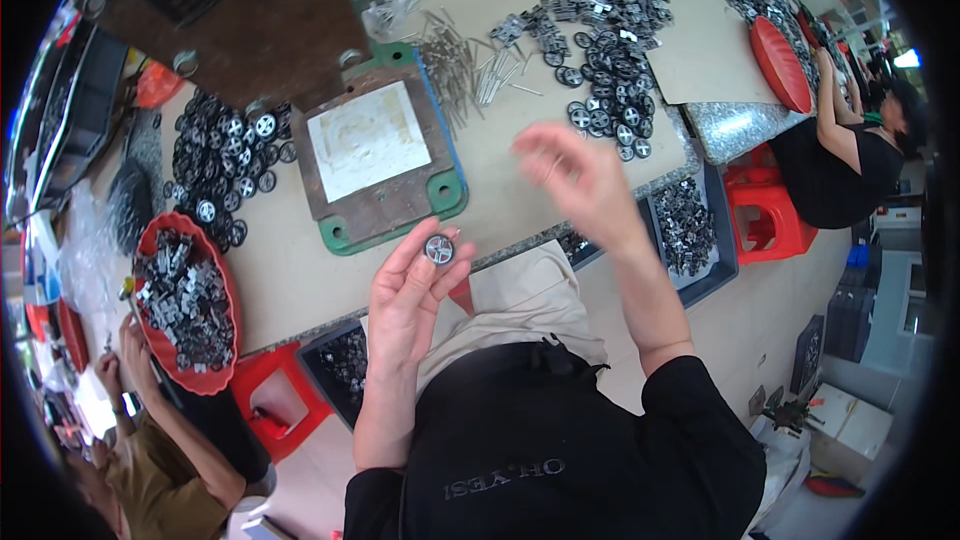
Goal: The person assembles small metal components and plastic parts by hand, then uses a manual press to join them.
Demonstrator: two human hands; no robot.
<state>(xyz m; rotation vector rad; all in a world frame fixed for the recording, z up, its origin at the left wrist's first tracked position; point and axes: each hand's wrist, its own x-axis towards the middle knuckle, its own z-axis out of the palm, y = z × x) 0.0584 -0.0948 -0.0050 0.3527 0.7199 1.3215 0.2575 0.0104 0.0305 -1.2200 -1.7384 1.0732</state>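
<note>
To the left of the left fingers [408, 248] stands a red stool [283, 405], and farther out a co-worker [165, 475] in a brown top holds both arms forward. Crumpled clear plastic [85, 235] and a dark bag [130, 202] lie well apart from those same fingers, ahead and to the left, with an orange-red thing [158, 86] beyond them — its kind is hard to tell. Right of the right fingers [548, 135] come a tan board [710, 65], then a red oval dish [780, 65]; past these sits a second co-worker [845, 170] in black, near another red stool [765, 225]. Well behind the right fingers, to the right, is a white box [855, 430].
</note>
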